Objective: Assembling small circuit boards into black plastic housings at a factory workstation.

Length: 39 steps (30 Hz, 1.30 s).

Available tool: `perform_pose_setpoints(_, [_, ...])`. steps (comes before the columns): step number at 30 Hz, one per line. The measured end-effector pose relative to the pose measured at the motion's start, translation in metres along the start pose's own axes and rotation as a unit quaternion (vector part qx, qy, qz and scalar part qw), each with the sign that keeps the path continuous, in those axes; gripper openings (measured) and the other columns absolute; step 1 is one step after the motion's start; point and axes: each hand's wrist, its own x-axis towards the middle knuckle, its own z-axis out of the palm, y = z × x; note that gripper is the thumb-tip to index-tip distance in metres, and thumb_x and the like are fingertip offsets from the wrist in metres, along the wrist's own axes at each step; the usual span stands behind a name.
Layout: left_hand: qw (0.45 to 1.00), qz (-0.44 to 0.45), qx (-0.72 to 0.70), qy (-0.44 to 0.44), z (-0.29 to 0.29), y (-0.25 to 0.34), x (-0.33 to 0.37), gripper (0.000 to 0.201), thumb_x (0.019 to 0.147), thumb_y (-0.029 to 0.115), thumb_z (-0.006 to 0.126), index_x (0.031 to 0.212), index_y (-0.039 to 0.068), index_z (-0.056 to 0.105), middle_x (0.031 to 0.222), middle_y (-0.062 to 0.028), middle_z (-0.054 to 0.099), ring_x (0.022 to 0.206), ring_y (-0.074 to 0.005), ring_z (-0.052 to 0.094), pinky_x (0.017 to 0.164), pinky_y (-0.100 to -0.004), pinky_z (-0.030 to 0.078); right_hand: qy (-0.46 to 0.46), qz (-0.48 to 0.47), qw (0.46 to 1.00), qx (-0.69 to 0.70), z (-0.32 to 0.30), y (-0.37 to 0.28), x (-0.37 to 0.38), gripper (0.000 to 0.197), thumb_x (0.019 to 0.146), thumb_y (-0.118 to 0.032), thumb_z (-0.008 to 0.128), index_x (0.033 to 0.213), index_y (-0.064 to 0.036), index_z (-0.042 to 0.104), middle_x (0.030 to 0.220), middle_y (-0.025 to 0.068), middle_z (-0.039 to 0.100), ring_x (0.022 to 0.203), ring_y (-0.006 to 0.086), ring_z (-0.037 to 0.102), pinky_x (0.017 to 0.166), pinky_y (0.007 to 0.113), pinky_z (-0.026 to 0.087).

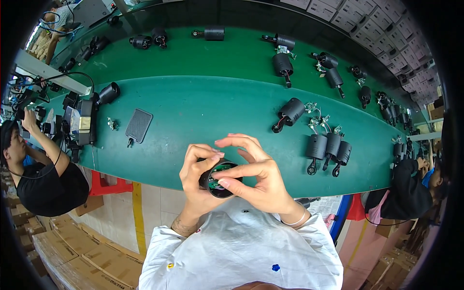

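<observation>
My left hand (pixel 194 175) is wrapped round a black cylindrical housing (pixel 223 194), whose open end faces up toward me. A green circuit board (pixel 213 183) shows inside that opening. The thumb and a finger of my right hand (pixel 265 180) close together on the board at the rim, while its index finger arches above. My fingers cover part of the board and most of the housing's outside. To the right, black housings (pixel 316 146) with ring-ended stems lie in a group, small circuit boards (pixel 325 121) wired to them. Another housing (pixel 293 111) lies just behind these.
On the green table (pixel 193 106) at left lie a dark grey flat pad (pixel 139 126) and a loose small board (pixel 112 123). Black equipment (pixel 86 121) stands beyond. More housings (pixel 214 33) rest on the far green strip. Co-workers sit at left (pixel 43 169) and right (pixel 403 188).
</observation>
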Motion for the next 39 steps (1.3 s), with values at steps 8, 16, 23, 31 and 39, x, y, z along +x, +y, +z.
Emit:
perform_pose_setpoints(8, [1.000,0.012,0.021,-0.017,-0.003,-0.001,-0.002,0.046,0.066,0.005,0.074,0.107,0.011,0.054,0.092,-0.0099,0.056,0.087,-0.0229,0.053,0.073,-0.0354,0.047,0.022,-0.042,0.999,-0.021,0.005,0.004,0.000,0.018,0.066,-0.005,0.077,0.083,-0.0109,0.075,0.116,0.0099,0.058,0.127,0.0328,0.040,0.101,0.048,0.039])
perform_pose_setpoints(16, [0.999,0.009,-0.047,0.009,0.005,-0.001,-0.003,0.035,0.073,0.008,0.066,0.105,0.011,0.052,0.087,-0.0093,0.053,0.086,-0.0235,0.051,0.071,-0.0354,0.045,0.089,-0.106,0.988,-0.075,0.013,-0.003,-0.002,0.016,0.061,-0.002,0.078,0.075,-0.0091,0.072,0.107,0.0058,0.060,0.123,0.0348,0.044,0.097,0.046,0.042])
perform_pose_setpoints(23, [0.998,0.032,-0.044,-0.007,0.003,-0.009,-0.006,0.037,0.072,0.008,0.071,0.105,0.011,0.053,0.088,-0.0092,0.054,0.085,-0.0252,0.053,0.070,-0.0367,0.047,0.058,-0.114,0.982,-0.140,0.008,-0.014,0.001,0.015,0.062,-0.002,0.077,0.075,-0.0080,0.072,0.103,0.0063,0.061,0.120,0.0358,0.047,0.095,0.047,0.044])
perform_pose_setpoints(31, [0.995,0.035,-0.091,-0.004,0.005,-0.007,-0.002,0.038,0.073,0.007,0.070,0.105,0.014,0.051,0.088,-0.0091,0.053,0.086,-0.0241,0.052,0.072,-0.0370,0.045,0.060,-0.102,0.989,-0.094,0.013,-0.010,-0.002,0.012,0.064,-0.001,0.075,0.072,-0.0081,0.072,0.104,0.0088,0.060,0.121,0.0363,0.047,0.096,0.045,0.043])
perform_pose_setpoints(39, [0.996,0.081,0.041,0.017,0.003,-0.010,-0.001,0.043,0.068,0.009,0.076,0.106,0.014,0.057,0.094,-0.0076,0.059,0.085,-0.0246,0.053,0.071,-0.0386,0.049,0.066,0.042,0.985,0.157,0.017,0.002,0.000,0.037,0.066,0.003,0.076,0.093,-0.0085,0.053,0.127,0.0128,0.045,0.118,0.0342,0.048,0.099,0.043,0.040])
